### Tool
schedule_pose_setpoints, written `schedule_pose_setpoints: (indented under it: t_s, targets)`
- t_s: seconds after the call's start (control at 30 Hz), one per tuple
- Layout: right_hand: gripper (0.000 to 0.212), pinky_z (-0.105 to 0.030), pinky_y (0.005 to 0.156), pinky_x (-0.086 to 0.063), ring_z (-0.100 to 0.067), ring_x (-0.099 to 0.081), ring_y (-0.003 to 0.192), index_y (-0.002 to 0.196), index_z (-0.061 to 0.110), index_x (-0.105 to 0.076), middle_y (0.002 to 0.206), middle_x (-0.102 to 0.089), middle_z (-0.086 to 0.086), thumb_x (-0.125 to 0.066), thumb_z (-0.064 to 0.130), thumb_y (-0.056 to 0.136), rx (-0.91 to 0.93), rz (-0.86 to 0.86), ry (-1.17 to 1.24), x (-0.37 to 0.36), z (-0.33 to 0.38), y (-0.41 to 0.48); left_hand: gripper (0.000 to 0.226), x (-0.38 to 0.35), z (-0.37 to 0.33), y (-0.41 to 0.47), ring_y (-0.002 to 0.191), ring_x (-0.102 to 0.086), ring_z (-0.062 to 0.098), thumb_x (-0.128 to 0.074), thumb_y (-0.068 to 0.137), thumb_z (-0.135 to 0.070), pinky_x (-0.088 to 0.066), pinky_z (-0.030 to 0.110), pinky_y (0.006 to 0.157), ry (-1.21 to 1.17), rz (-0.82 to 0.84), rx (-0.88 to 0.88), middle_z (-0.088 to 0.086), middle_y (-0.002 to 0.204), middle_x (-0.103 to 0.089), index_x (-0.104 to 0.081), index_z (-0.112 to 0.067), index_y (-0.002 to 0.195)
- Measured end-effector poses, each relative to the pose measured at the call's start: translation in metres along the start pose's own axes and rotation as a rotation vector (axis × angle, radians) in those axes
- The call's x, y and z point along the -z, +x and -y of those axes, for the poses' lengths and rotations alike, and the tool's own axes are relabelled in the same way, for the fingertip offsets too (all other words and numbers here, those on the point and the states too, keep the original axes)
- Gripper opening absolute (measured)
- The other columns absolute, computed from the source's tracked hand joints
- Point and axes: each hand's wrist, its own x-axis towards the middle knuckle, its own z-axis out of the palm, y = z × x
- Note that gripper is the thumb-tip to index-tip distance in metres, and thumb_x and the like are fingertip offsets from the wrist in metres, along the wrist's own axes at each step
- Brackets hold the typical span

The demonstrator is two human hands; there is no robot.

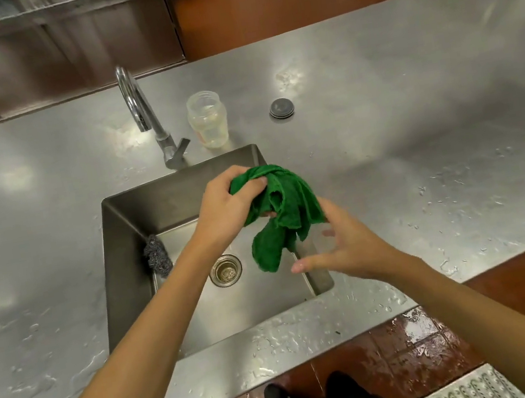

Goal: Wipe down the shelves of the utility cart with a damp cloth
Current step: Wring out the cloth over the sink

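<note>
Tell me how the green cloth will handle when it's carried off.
Floppy: the cloth hangs in loose folds from the left hand, so it will likely sag and swing. Probably damp and somewhat heavy for its size, given the sink below and the wet counter. It may drip.

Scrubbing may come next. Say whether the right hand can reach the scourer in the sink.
Probably not directly: the right hand is open, but the left forearm and the hanging green cloth lie between it and the scourer at the left side of the sink.

Green cloth [279, 211] (crumpled, terry-like) hangs bunched over the sink [126, 221].
</note>
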Motion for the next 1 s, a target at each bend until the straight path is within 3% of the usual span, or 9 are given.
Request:
schedule_pose_setpoints:
  t_s: [0.1,0.17,0.23,0.4,0.47,0.6,0.73,0.87,1.0]
  targets:
    - [0.031,-0.02,0.084,-0.053,0.002,-0.063,0.099,0.119,0.033,-0.058,0.108,-0.067,0.013,-0.068,0.021,0.092,-0.015,-0.256,-0.029,0.005,-0.012,0.008,0.011,-0.002,-0.008,0.001,0.083,-0.069,0.034,-0.065,0.09,-0.014,-0.061,0.044,0.076,-0.093,0.048,0.04,0.021,0.086,-0.069,-0.067,-0.004,0.094]
    - [0.025,-0.015,0.066,-0.047,0.006,-0.062,0.077,0.108,0.026,-0.065,0.088,-0.068,0.012,-0.057,0.006,0.095,-0.027,-0.399,-0.078,0.021,-0.012,0.013,0.009,-0.004,-0.011,0.0,0.082,-0.07,0.023,-0.062,0.093,-0.009,-0.06,0.036,0.076,-0.025,0.087,0.042,0.011,0.087,-0.071,-0.068,-0.006,0.098]
    - [0.023,-0.011,0.066,-0.046,0.009,-0.06,0.073,0.103,0.024,-0.066,0.086,-0.067,0.015,-0.055,0.005,0.095,-0.023,-0.478,-0.004,0.039,0.001,0.017,0.016,-0.006,-0.012,-0.001,0.092,-0.072,0.02,-0.063,0.092,-0.013,-0.059,0.034,0.087,0.102,0.146,0.062,0.008,0.1,-0.075,-0.07,-0.013,0.107]
    - [0.017,-0.038,0.069,-0.053,-0.014,-0.063,0.074,0.092,0.018,-0.068,0.082,-0.068,-0.006,-0.058,0.03,0.097,0.061,-0.474,0.022,0.064,0.036,0.026,0.072,-0.03,-0.019,-0.007,0.11,-0.064,0.008,-0.071,0.068,-0.067,-0.053,0.033,0.097,0.438,0.408,0.089,-0.01,0.122,-0.065,-0.052,-0.038,0.131]
    - [0.018,-0.036,0.071,-0.056,-0.013,-0.065,0.079,0.094,0.018,-0.071,0.083,-0.068,-0.001,-0.06,0.032,0.096,0.159,-0.415,-0.034,0.072,0.048,0.026,0.081,-0.048,-0.027,-0.008,0.105,-0.065,0.006,-0.072,0.063,-0.076,-0.055,0.031,0.092,0.576,0.332,-0.054,-0.016,0.116,-0.066,-0.05,-0.038,0.131]
    - [0.014,-0.024,0.073,-0.051,-0.008,-0.063,0.081,0.098,0.022,-0.075,0.088,-0.068,0.005,-0.068,0.032,0.09,0.257,-0.345,-0.184,0.086,0.052,0.029,0.048,-0.069,-0.051,0.006,0.081,-0.067,0.01,-0.089,0.066,-0.042,-0.054,0.023,0.073,0.367,0.017,-0.285,-0.005,0.087,-0.072,-0.066,-0.024,0.105]
    - [0.01,-0.019,0.072,-0.05,-0.001,-0.063,0.077,0.097,0.023,-0.071,0.085,-0.069,0.009,-0.07,0.029,0.089,0.192,-0.401,0.064,0.098,0.038,0.022,0.033,-0.085,-0.068,0.021,0.08,-0.067,0.004,-0.089,0.069,-0.033,-0.053,0.023,0.076,0.431,0.026,-0.375,-0.007,0.085,-0.074,-0.077,-0.021,0.097]
    - [0.063,-0.015,0.081,-0.047,0.001,-0.059,0.096,0.113,0.029,-0.058,0.104,-0.063,0.013,-0.084,0.055,0.062,0.024,-0.27,-0.069,0.108,-0.007,0.004,0.018,-0.099,-0.082,0.034,0.074,-0.069,0.005,-0.087,0.072,-0.027,-0.057,0.027,0.073,0.381,0.046,-0.414,-0.011,0.078,-0.074,-0.079,-0.02,0.087]
    - [0.038,-0.034,0.09,-0.052,-0.003,-0.058,0.096,0.103,0.024,-0.067,0.102,-0.062,0.01,-0.081,0.045,0.074,-0.142,-0.223,-0.249,0.102,-0.067,-0.009,0.015,-0.101,-0.091,0.042,0.072,-0.068,0.008,-0.087,0.073,-0.025,-0.055,0.026,0.065,0.307,0.037,-0.385,-0.008,0.074,-0.072,-0.076,-0.018,0.08]
